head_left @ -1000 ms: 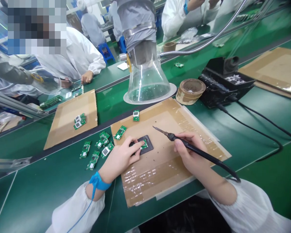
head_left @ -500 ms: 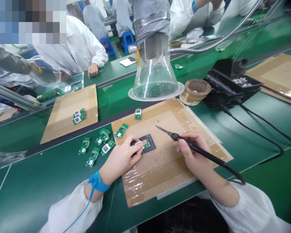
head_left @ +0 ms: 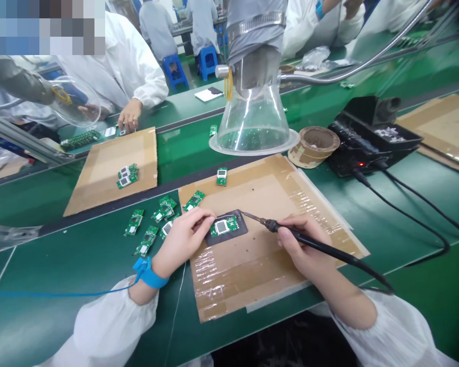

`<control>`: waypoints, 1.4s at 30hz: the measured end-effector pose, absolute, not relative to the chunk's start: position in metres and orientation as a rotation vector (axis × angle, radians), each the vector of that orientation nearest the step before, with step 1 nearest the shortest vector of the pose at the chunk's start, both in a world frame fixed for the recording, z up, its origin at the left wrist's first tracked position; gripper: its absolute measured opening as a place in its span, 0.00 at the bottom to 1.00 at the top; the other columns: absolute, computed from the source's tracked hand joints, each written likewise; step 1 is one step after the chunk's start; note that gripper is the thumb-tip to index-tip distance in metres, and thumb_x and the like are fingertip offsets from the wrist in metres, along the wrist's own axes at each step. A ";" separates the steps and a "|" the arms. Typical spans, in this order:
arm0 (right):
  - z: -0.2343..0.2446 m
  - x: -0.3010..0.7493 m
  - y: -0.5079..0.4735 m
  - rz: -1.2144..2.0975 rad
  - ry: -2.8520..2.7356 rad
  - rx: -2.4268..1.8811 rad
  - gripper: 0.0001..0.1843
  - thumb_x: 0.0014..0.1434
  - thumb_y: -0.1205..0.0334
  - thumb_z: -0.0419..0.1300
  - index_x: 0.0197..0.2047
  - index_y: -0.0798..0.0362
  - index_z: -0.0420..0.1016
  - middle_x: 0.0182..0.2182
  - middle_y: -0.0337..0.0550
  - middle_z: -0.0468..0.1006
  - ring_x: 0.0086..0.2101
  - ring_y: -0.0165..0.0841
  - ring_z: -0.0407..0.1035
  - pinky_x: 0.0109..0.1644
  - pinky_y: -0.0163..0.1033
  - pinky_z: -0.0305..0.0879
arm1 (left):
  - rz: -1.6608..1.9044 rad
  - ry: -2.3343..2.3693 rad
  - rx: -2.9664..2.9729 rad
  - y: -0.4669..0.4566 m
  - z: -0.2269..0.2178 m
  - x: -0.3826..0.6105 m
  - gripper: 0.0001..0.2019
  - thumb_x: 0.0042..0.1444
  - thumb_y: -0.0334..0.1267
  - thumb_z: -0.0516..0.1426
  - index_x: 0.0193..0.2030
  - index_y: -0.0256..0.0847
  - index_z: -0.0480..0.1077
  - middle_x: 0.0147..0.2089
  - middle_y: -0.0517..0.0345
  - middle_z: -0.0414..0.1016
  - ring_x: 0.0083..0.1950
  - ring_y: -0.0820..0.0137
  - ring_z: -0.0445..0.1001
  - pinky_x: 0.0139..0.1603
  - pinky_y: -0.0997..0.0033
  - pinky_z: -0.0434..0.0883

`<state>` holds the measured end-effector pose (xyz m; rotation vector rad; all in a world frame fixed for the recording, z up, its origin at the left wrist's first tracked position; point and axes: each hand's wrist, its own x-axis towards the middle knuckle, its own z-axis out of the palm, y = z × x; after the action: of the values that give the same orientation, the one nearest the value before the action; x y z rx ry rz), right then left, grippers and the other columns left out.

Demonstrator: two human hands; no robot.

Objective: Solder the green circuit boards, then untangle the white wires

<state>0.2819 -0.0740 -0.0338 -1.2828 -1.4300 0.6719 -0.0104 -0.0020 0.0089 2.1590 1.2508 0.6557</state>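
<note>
My left hand has thumb and fingers pinched at the left edge of a small black pad, closed on a thin solder wire that trails down from beneath the hand. On the pad lies a green circuit board with a white-framed square part. In my right hand is a soldering iron, held like a pen; its tip is at the pad's upper right corner, beside the board. A cardboard sheet with taped edges lies under the pad.
Several circuit boards lie left of the cardboard, and another board sits at its top edge. A clear fume hood hangs above. To the right stand a tape roll and a black iron holder with cables. Across, a co-worker's hand rests near boards.
My left hand has lifted off the board and drawn back left into a pinch, uncovering the board. The iron's tip has come down to the pad. The co-worker's hand has moved left.
</note>
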 end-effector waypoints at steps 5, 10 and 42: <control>-0.030 0.281 -0.073 0.652 -1.531 -1.277 0.05 0.68 0.60 0.65 0.47 0.46 0.75 0.36 0.40 0.79 0.33 0.34 0.78 0.36 0.40 0.74 | 0.673 1.265 2.267 -0.004 0.006 -0.004 0.07 0.74 0.38 0.54 0.45 0.43 0.73 0.34 0.61 0.71 0.35 0.70 0.70 0.40 0.69 0.67; -0.024 0.279 -0.072 0.615 -1.595 -1.272 0.05 0.69 0.60 0.65 0.47 0.45 0.75 0.37 0.39 0.80 0.33 0.33 0.78 0.38 0.39 0.75 | 0.663 1.306 2.259 -0.004 0.006 -0.001 0.06 0.71 0.35 0.55 0.40 0.42 0.69 0.26 0.68 0.58 0.26 0.74 0.62 0.32 0.72 0.61; -0.017 0.276 -0.071 0.455 -1.701 -1.283 0.04 0.68 0.58 0.65 0.44 0.46 0.75 0.33 0.39 0.83 0.30 0.33 0.79 0.34 0.37 0.75 | 0.624 1.251 2.295 -0.004 0.006 0.003 0.06 0.70 0.34 0.54 0.39 0.42 0.67 0.26 0.68 0.57 0.27 0.74 0.63 0.31 0.71 0.60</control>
<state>0.2762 -0.0706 -0.0170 -1.2831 -1.7007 0.4555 0.0026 -0.0035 0.0056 2.2955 1.2505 0.6244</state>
